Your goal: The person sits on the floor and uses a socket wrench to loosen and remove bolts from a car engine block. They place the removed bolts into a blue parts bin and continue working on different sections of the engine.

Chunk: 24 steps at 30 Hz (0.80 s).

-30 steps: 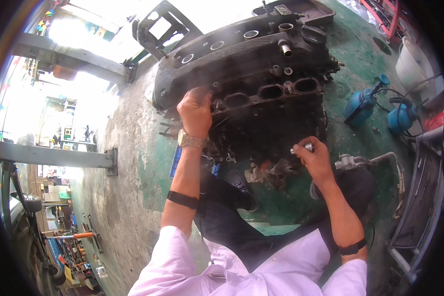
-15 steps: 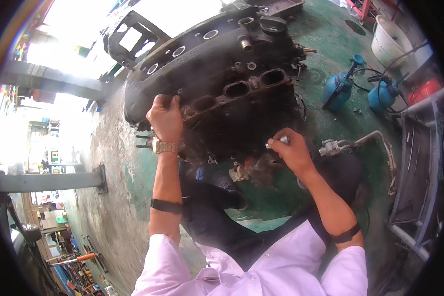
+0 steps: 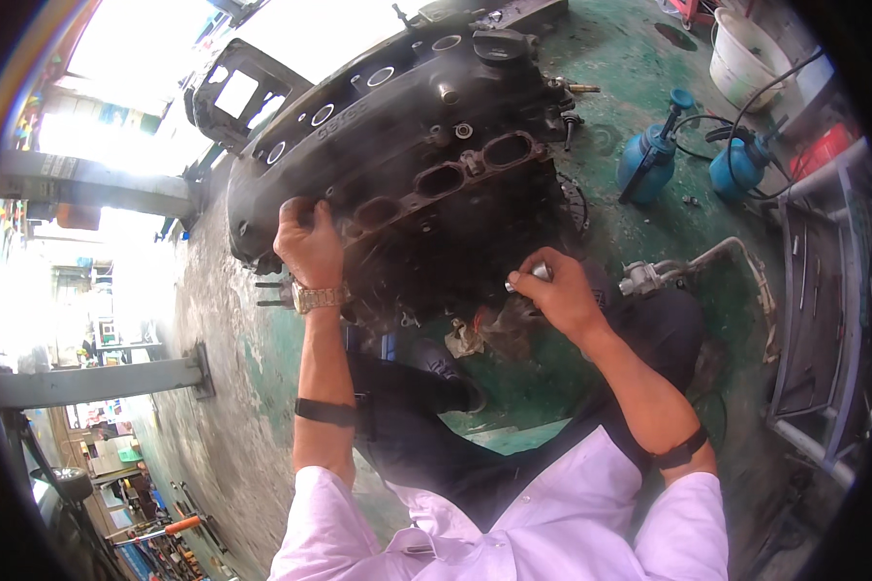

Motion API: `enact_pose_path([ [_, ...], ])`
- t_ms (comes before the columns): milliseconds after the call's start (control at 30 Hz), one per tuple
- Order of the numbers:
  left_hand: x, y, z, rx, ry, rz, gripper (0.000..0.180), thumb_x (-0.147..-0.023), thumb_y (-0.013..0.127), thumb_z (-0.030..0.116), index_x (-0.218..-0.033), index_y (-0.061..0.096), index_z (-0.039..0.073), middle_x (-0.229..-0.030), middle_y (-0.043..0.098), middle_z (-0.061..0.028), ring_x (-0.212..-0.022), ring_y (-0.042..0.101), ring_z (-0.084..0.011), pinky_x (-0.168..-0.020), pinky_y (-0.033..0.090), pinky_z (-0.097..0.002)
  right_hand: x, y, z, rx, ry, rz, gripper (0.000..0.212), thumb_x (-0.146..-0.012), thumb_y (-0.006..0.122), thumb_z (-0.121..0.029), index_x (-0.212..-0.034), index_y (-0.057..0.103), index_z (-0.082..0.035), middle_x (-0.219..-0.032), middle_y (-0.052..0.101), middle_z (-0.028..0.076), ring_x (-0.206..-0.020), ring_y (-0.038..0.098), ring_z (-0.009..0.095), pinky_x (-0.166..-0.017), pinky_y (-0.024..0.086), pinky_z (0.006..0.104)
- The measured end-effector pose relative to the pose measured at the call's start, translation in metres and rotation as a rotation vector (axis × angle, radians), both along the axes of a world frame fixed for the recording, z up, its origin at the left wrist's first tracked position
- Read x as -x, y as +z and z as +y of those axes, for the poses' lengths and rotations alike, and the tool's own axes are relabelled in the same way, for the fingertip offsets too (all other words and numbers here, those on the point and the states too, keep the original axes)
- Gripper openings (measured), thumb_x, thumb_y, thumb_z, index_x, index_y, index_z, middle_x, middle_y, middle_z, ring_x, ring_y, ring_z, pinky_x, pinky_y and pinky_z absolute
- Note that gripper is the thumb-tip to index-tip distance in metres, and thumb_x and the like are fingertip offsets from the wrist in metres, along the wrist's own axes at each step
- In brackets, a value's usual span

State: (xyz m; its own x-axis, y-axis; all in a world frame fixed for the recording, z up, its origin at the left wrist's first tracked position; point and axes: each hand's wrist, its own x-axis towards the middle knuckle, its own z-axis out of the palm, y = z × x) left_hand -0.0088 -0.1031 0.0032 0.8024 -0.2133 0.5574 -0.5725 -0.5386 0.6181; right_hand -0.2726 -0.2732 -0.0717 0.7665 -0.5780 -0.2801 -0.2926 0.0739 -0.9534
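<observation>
The left hand [image 3: 308, 237], left of centre in the frame, reaches up with its forearm [image 3: 322, 363] nearly vertical, fingers bent at the lower left edge of a dark engine [image 3: 397, 145]; whether they grip anything cannot be told. The right hand [image 3: 567, 295], right of centre, has its forearm slanting up and leftward, wrist bent, thumb and fingers pinching a silver cylindrical piece [image 3: 541, 272] in front of the engine's lower part. The engine fills the upper centre of the frame.

One white bucket [image 3: 738, 73] stands at the upper right; its contents are unclear. Below it are two blue spray bottles [image 3: 646, 163], contents hidden by their coloured walls.

Four ringed round holes [image 3: 322, 115] run along the engine's top, and three dark oval ports [image 3: 441, 181] show on its near side. One watch [image 3: 318, 297] circles the left wrist, and two black bands [image 3: 326, 412] wrap the arms, one each. One metal pipe fitting [image 3: 639, 278] lies right of centre.
</observation>
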Motion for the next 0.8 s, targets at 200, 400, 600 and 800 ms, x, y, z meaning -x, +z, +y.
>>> enact_pose_path([
  [200, -0.006, -0.008, 0.007, -0.011, -0.012, -0.048, 0.014, -0.085, 0.071, 0.008, -0.093, 0.066, -0.001, -0.08, 0.069, -0.0045, -0.069, 0.06, -0.0089, -0.064, 0.05, -0.0263, 0.001, 0.006, 0.001, -0.064, 0.014, -0.009, 0.024, -0.079, 0.075, -0.023, -0.084, 0.065, -0.002, -0.078, 0.067, 0.011, -0.074, 0.063, 0.019, -0.069, 0.048, 0.0325],
  [400, -0.002, -0.009, 0.011, -0.066, 0.004, -0.05, 0.016, -0.088, 0.066, 0.007, -0.1, 0.066, -0.004, -0.082, 0.07, -0.006, -0.071, 0.063, -0.0108, -0.066, 0.051, -0.0274, 0.0, 0.004, 0.002, -0.067, 0.007, -0.025, 0.022, -0.079, 0.075, -0.021, -0.084, 0.064, -0.002, -0.077, 0.065, 0.01, -0.072, 0.061, 0.017, -0.068, 0.048, 0.0323],
  [600, 0.007, 0.002, 0.017, 0.082, -0.102, 0.212, 0.02, -0.087, 0.062, 0.004, -0.104, 0.063, -0.007, -0.079, 0.071, -0.0137, -0.062, 0.067, -0.0181, -0.06, 0.053, -0.0306, -0.001, 0.0, 0.003, -0.046, 0.016, -0.041, 0.023, -0.079, 0.075, -0.021, -0.084, 0.064, -0.002, -0.077, 0.066, 0.01, -0.072, 0.061, 0.017, -0.069, 0.048, 0.0322],
  [800, 0.006, 0.005, 0.016, 0.189, -0.185, 0.3, 0.015, -0.089, 0.061, -0.001, -0.103, 0.062, -0.006, -0.079, 0.069, -0.0099, -0.057, 0.061, -0.01, -0.052, 0.049, -0.0233, -0.001, -0.001, 0.003, -0.041, 0.015, -0.045, 0.023, -0.079, 0.075, -0.021, -0.083, 0.065, -0.001, -0.077, 0.066, 0.01, -0.073, 0.062, 0.017, -0.069, 0.048, 0.0319],
])
